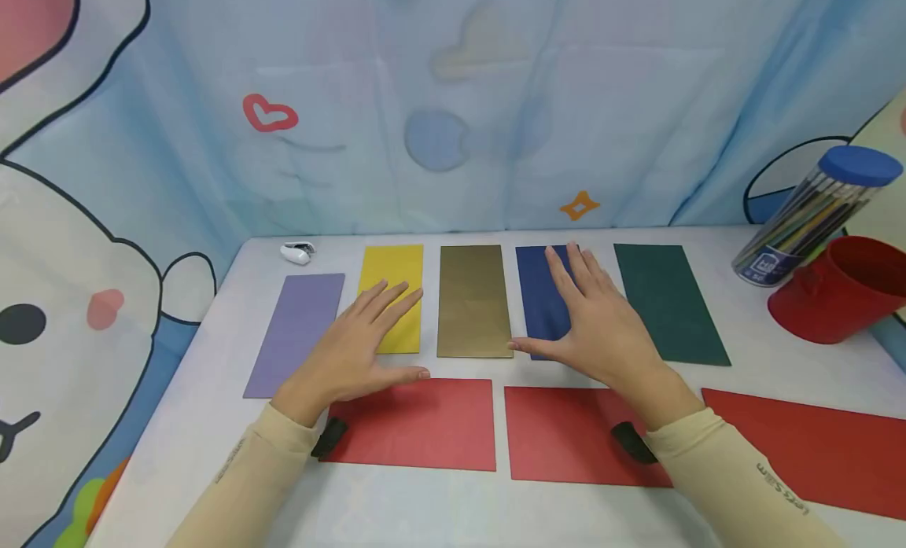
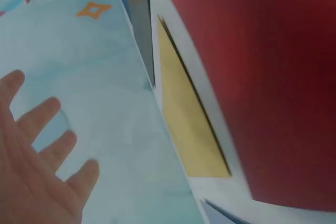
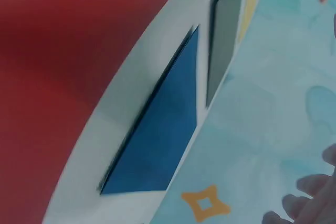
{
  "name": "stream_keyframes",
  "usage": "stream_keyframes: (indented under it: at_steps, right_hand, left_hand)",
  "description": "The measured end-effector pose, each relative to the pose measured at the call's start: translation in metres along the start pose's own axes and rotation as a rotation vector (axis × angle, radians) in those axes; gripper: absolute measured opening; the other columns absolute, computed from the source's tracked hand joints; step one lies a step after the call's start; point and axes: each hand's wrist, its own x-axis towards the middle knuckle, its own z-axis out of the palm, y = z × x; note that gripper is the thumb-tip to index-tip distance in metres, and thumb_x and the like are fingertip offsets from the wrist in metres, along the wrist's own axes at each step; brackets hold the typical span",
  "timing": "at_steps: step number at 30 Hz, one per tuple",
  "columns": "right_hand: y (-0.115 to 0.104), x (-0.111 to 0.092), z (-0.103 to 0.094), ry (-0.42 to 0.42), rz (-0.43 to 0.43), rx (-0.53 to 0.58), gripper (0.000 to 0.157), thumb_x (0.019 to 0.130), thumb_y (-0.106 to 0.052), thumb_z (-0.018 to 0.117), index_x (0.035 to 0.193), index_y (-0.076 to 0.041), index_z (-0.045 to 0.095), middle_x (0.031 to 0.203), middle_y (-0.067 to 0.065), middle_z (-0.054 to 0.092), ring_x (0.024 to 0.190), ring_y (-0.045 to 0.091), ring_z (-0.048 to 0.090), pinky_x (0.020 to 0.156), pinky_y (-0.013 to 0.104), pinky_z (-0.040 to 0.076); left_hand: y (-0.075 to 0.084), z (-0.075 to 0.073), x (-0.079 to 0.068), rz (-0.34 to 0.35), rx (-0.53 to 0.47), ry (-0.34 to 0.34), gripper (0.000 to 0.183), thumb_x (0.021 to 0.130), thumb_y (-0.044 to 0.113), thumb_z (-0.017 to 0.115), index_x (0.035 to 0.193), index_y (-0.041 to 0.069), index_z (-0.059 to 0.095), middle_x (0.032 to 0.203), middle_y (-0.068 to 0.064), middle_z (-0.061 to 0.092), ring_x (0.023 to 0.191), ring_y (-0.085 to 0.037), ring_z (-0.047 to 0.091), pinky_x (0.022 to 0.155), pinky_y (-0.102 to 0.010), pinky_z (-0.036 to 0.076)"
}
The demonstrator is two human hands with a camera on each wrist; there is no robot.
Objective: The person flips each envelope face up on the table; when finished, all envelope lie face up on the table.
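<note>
My left hand [image 1: 357, 347], fingers spread and holding nothing, is over the white table between the purple sheet [image 1: 297, 332] and the yellow sheet [image 1: 392, 300], overlapping the yellow one in the head view. A red sheet [image 1: 439, 422] lies below its thumb. My right hand [image 1: 602, 328] is likewise spread and holds nothing; it overlaps the dark blue sheet [image 1: 541, 296]. The gold-brown sheet [image 1: 473, 300] lies between the hands, and the dark green sheet [image 1: 665, 300] is right of the right hand. Under the right wrist is another red sheet [image 1: 559, 434].
A third red sheet [image 1: 814, 446] lies at the right. Behind it stand a red mug [image 1: 814, 300] and a clear, blue-lidded tube of pencils [image 1: 807, 210], which leans. A small white object [image 1: 297, 253] sits at the back left. A printed blue curtain [image 1: 453, 100] hangs behind the table.
</note>
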Motion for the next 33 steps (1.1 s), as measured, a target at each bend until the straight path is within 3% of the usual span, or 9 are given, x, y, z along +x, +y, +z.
stream_keyframes:
  at_steps: [5, 11, 14, 17, 21, 25, 33]
  right_hand:
    - [-0.014, -0.007, 0.000, -0.084, 0.027, 0.078, 0.130, 0.067, -0.092, 0.058, 0.164, -0.021, 0.008, 0.166, 0.017, 0.013, 0.149, 0.041, 0.018, 0.098, 0.064, 0.042]
    - [-0.029, -0.020, 0.001, -0.248, 0.065, 0.194, 0.134, 0.059, -0.095, 0.060, 0.162, -0.019, 0.021, 0.165, 0.015, 0.020, 0.145, 0.048, 0.023, 0.101, 0.068, 0.036]
    - [-0.034, -0.027, 0.003, -0.277, 0.044, 0.250, 0.130, 0.058, -0.089, 0.069, 0.161, -0.020, 0.028, 0.163, 0.013, 0.026, 0.144, 0.046, 0.030, 0.101, 0.067, 0.037]
    - [-0.040, -0.032, 0.008, -0.296, 0.007, 0.324, 0.123, 0.058, -0.079, 0.080, 0.158, -0.023, 0.034, 0.160, 0.005, 0.035, 0.142, 0.035, 0.038, 0.101, 0.061, 0.041]
    - [-0.048, -0.036, 0.018, -0.347, -0.057, 0.422, 0.116, 0.058, -0.068, 0.088, 0.153, -0.021, 0.043, 0.153, -0.003, 0.043, 0.140, 0.025, 0.042, 0.104, 0.053, 0.043]
    - [-0.056, -0.036, 0.029, -0.389, -0.095, 0.487, 0.110, 0.058, -0.063, 0.092, 0.148, -0.015, 0.051, 0.147, -0.001, 0.050, 0.137, 0.024, 0.045, 0.105, 0.049, 0.043]
    - [-0.064, -0.037, 0.043, -0.431, -0.201, 0.475, 0.102, 0.061, -0.058, 0.092, 0.143, -0.010, 0.055, 0.144, 0.002, 0.053, 0.135, 0.024, 0.046, 0.106, 0.045, 0.042]
  left_hand:
    - [0.000, 0.000, -0.017, -0.050, -0.182, -0.076, 0.097, 0.081, 0.072, 0.067, 0.160, 0.039, 0.021, 0.163, 0.009, 0.024, 0.151, -0.020, 0.016, 0.108, -0.060, 0.034]
    - [-0.002, 0.000, -0.041, -0.140, -0.390, -0.140, 0.099, 0.078, 0.059, 0.080, 0.158, 0.044, 0.023, 0.159, 0.011, 0.030, 0.146, -0.019, 0.027, 0.108, -0.059, 0.034]
    - [-0.006, 0.002, -0.052, -0.145, -0.454, -0.149, 0.097, 0.078, 0.057, 0.081, 0.158, 0.038, 0.029, 0.157, 0.011, 0.034, 0.143, -0.019, 0.032, 0.108, -0.058, 0.035]
    - [-0.013, 0.005, -0.063, -0.135, -0.529, -0.154, 0.095, 0.080, 0.048, 0.084, 0.158, 0.027, 0.035, 0.156, 0.007, 0.037, 0.141, -0.022, 0.037, 0.109, -0.057, 0.034]
    - [-0.021, 0.005, -0.080, -0.146, -0.554, -0.157, 0.094, 0.078, 0.043, 0.086, 0.156, 0.019, 0.039, 0.155, 0.003, 0.041, 0.141, -0.022, 0.038, 0.110, -0.058, 0.032]
    - [-0.024, 0.002, -0.090, -0.191, -0.550, -0.179, 0.095, 0.076, 0.047, 0.087, 0.155, 0.023, 0.040, 0.154, 0.008, 0.040, 0.142, -0.020, 0.035, 0.110, -0.058, 0.032]
    - [-0.028, -0.002, -0.100, -0.242, -0.526, -0.213, 0.096, 0.072, 0.048, 0.090, 0.153, 0.028, 0.043, 0.155, 0.007, 0.038, 0.142, -0.025, 0.034, 0.106, -0.060, 0.035]
